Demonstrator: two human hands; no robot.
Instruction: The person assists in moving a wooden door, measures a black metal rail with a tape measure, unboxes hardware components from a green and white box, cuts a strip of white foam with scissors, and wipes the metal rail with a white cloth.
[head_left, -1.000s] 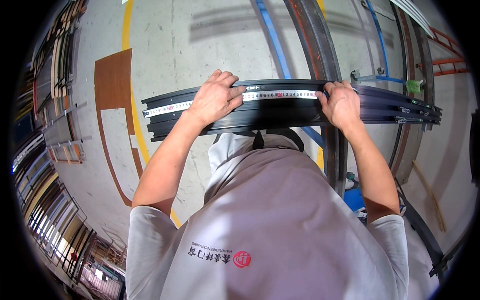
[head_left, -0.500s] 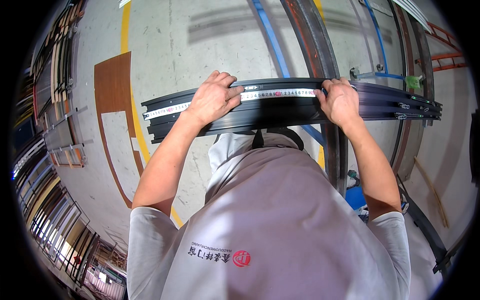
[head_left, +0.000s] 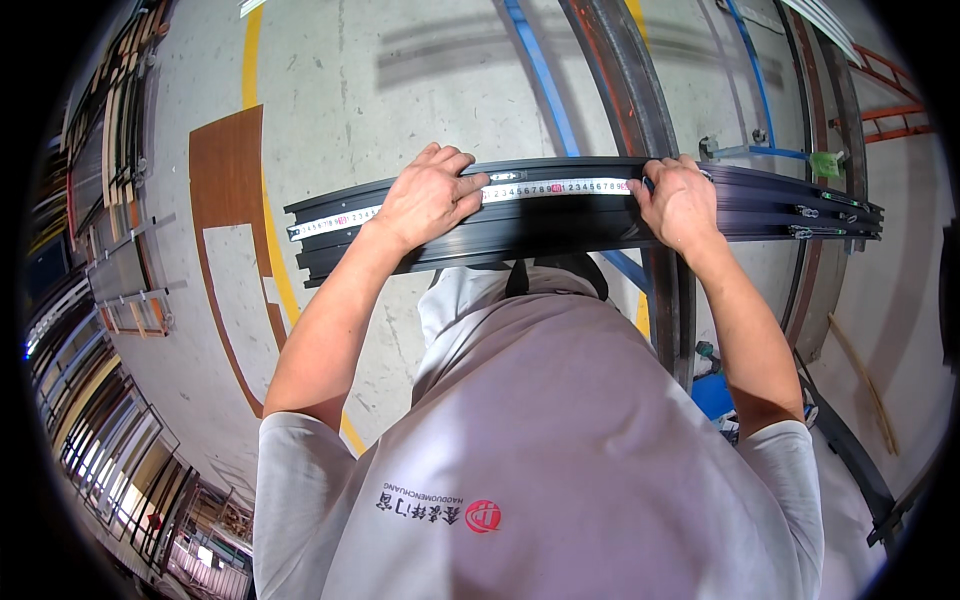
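Observation:
Several dark metal profiles [head_left: 560, 222] lie side by side across the view, in front of my body. A white tape measure blade [head_left: 530, 190] is stretched lengthwise along them, its left end near the profiles' left ends. My left hand [head_left: 428, 195] is closed over the blade and the far profile, the fingers curled and pressed down. Toward the right, my right hand [head_left: 680, 205] is closed around the tape where the visible blade stops; the palm hides what else it holds. Small metal fittings [head_left: 806, 212] sit on the profiles right of that hand.
A dark steel beam [head_left: 640, 90] runs beneath the profiles. A brown cut-out panel [head_left: 226, 150] lies on the floor at left. Racks of long profiles [head_left: 110, 420] line the left side. A blue bar [head_left: 540, 70] and an orange ladder [head_left: 890, 115] are farther off.

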